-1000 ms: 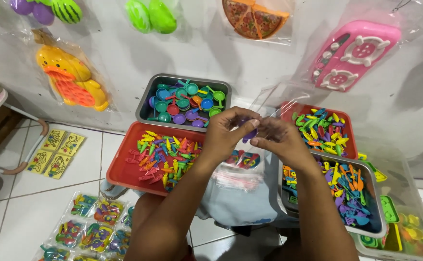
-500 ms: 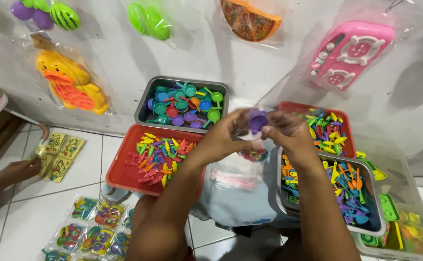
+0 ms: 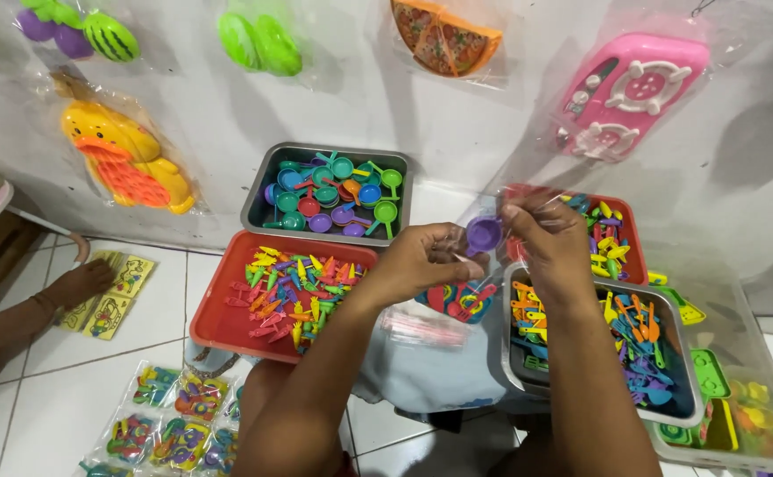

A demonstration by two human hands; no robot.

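Bagging step: left hand pinches small purple plastic toy cup at mouth of clear plastic bag, right hand gripping bag. Next, probably: seat cup inside without tearing film.

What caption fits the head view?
Two hands, left hand and right hand, slip a purple cup into a clear bag above toy trays.

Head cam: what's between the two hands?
A small purple plastic toy cup, pinched between the left hand and the right hand, with a clear plastic bag at the right fingertips, in the head view.
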